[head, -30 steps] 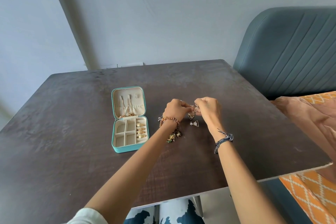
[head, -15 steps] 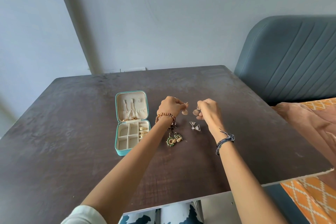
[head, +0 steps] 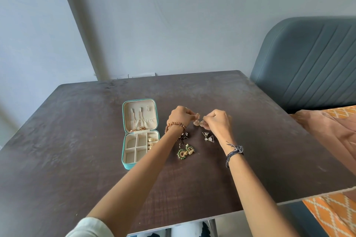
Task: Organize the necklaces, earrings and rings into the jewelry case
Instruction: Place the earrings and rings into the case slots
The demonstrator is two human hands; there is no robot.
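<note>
A teal jewelry case [head: 125, 163] lies open on the dark table [head: 77, 159], left of my hands. Gold necklaces [head: 137, 128] hang in its lid and gold rings [head: 151, 141] fill the right column of its tray. My left hand [head: 180, 116] pinches one gold dome earring [head: 196, 122] and my right hand [head: 218, 123] pinches its twin [head: 201, 123], both lifted above the table. Below them lie silver triangle earrings [head: 208, 137], green and gold earrings [head: 185, 152] and dark earrings [head: 184, 136] partly hidden by my left wrist.
A grey-blue padded chair [head: 308, 63] stands at the table's right side. Orange patterned cloth [head: 327, 140] lies off the right edge. A grey wall rises behind the far edge. The near table edge runs below my forearms.
My hands drew slightly apart, then came close again, each with a gold dome earring lifted off the table. The camera view tilted upward a little.
</note>
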